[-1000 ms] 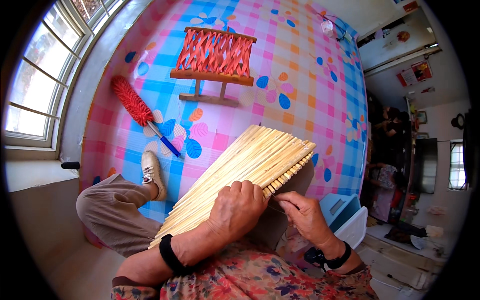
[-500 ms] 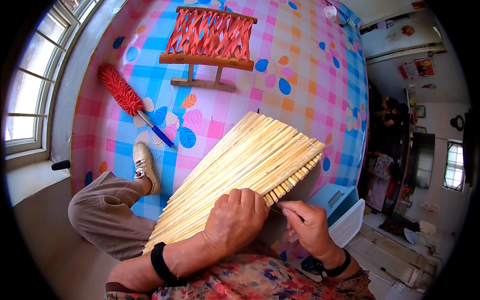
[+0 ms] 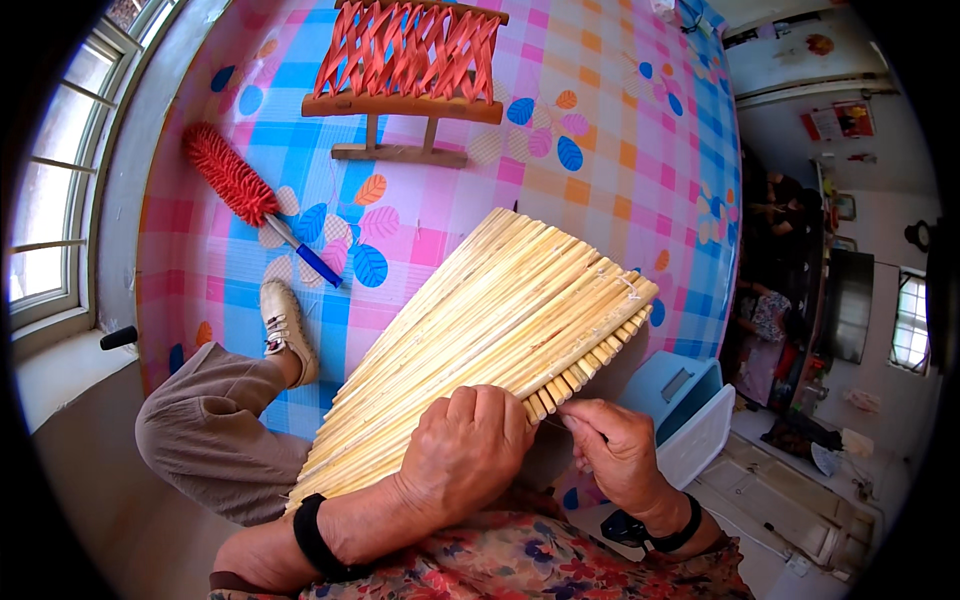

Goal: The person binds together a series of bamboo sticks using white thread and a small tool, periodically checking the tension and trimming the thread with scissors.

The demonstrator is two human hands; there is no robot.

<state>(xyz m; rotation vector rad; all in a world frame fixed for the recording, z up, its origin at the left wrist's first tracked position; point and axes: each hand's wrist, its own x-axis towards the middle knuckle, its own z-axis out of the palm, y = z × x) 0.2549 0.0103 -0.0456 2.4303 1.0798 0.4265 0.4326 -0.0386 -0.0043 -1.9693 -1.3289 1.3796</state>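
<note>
A mat of pale yellow stalks [image 3: 460, 330], laid side by side and stitched together, lies slanted across my lap. Its right edge is folded under, so a row of cut stalk ends shows there. My left hand [image 3: 468, 440] is closed over the near edge of the mat, knuckles up, with its fingertips hidden. Just beside the lowest stalk ends, my right hand [image 3: 615, 440] is pinched, thumb against index finger. A thin thread, barely visible, runs between its fingertips and the mat. A short white stitch shows near the mat's far right corner.
A wooden stand wound with red strips [image 3: 405, 60] stands ahead on the checked floor covering [image 3: 600, 180]. Left of it lies a red duster with a blue handle [image 3: 235, 180]. My shoe [image 3: 287, 330] rests nearby. A blue bin [image 3: 670, 385] with a white lid stands at right.
The view has shifted slightly, so the stand and duster sit higher and further left. Both hands keep nearly the same grip at the mat's edge.
</note>
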